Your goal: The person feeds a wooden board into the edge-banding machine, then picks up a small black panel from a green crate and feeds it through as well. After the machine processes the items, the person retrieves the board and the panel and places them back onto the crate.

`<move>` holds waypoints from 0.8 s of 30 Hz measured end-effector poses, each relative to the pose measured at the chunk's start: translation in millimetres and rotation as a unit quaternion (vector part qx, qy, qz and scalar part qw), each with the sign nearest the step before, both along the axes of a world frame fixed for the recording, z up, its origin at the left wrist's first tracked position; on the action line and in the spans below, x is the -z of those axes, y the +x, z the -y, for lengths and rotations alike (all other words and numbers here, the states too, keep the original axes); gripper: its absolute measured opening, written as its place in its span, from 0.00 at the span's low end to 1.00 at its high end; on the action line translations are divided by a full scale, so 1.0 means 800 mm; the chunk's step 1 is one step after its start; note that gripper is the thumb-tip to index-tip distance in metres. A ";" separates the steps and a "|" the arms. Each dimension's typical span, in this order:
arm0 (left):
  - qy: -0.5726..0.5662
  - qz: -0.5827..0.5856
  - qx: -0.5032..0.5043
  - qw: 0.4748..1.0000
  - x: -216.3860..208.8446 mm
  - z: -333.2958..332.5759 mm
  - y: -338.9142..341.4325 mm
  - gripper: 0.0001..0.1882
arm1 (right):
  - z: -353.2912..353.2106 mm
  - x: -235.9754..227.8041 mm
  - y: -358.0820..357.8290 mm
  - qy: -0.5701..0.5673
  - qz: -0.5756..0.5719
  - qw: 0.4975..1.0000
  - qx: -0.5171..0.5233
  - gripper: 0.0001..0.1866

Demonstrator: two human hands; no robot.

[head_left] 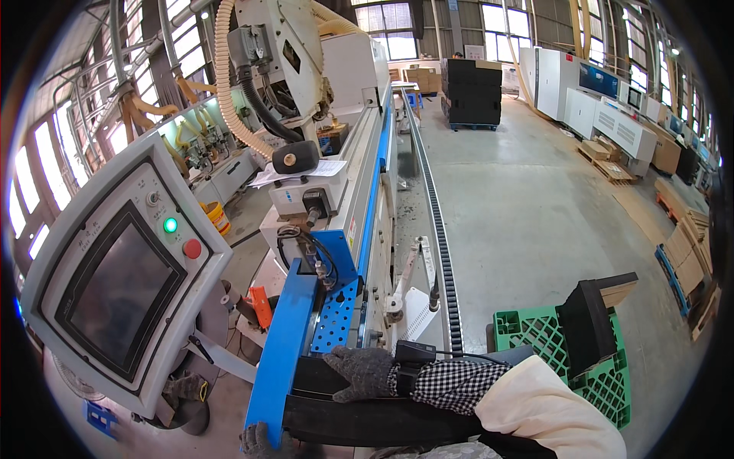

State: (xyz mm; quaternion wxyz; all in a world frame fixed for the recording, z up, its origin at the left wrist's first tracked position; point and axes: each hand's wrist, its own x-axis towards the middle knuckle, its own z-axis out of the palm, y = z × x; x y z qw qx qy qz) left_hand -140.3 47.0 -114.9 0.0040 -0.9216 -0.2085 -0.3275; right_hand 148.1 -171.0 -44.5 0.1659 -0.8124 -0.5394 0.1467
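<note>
My right hand [364, 372], in a dark grey knitted glove, reaches in from the right with its fingers apart over black boards. One black board [319, 376] lies beneath and beyond it; a long black board [375, 421] runs along the near side. My left hand [258, 441], also gloved, shows only in part at the near end of a blue guide rail [279, 352]. It is beside or touching that end, and its grip is hidden. Past the boards is a blue perforated plate [335, 321] on the machine [359, 176].
At left stands a control panel [122, 287] with a lit green button and a red knob. A roller conveyor rail [440, 229] runs along the machine's right. Black panels [589, 325] lean on a green pallet [516, 329]. A black stack [472, 92] stands farther back.
</note>
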 end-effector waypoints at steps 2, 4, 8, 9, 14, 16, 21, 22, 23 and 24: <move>-0.008 0.006 0.001 1.000 0.000 0.000 0.000 0.36 | 0.000 -0.003 0.000 -0.001 -0.002 1.000 -0.003 0.53; -0.013 0.003 -0.004 1.000 -0.002 0.002 0.000 0.35 | 0.000 -0.001 -0.001 -0.005 0.003 1.000 -0.001 0.53; -0.030 -0.007 -0.022 0.999 -0.007 0.008 0.000 0.34 | -0.002 0.000 -0.003 -0.008 0.016 1.000 0.008 0.53; -0.030 -0.008 -0.022 0.999 -0.008 0.009 0.001 0.34 | -0.002 0.001 -0.002 -0.009 0.015 1.000 0.008 0.53; -0.028 -0.018 -0.026 0.999 -0.013 0.011 0.002 0.31 | -0.003 0.005 0.000 -0.009 0.012 1.000 0.004 0.53; -0.027 -0.012 -0.023 0.999 -0.012 0.011 0.002 0.30 | -0.003 0.007 0.000 -0.002 0.016 1.000 0.003 0.53; -0.031 -0.002 -0.023 0.999 -0.010 0.011 0.003 0.29 | -0.003 0.018 0.001 0.028 0.040 0.999 0.002 0.54; -0.028 -0.006 -0.026 0.999 -0.010 0.011 0.003 0.29 | -0.003 0.012 0.000 0.016 0.031 0.999 0.002 0.54; -0.026 -0.009 -0.029 0.999 -0.010 0.010 0.002 0.29 | -0.003 0.008 0.000 0.003 0.023 1.000 0.001 0.55; -0.026 -0.009 -0.030 0.999 -0.010 0.010 0.002 0.29 | -0.003 0.008 0.000 0.003 0.022 1.000 0.001 0.55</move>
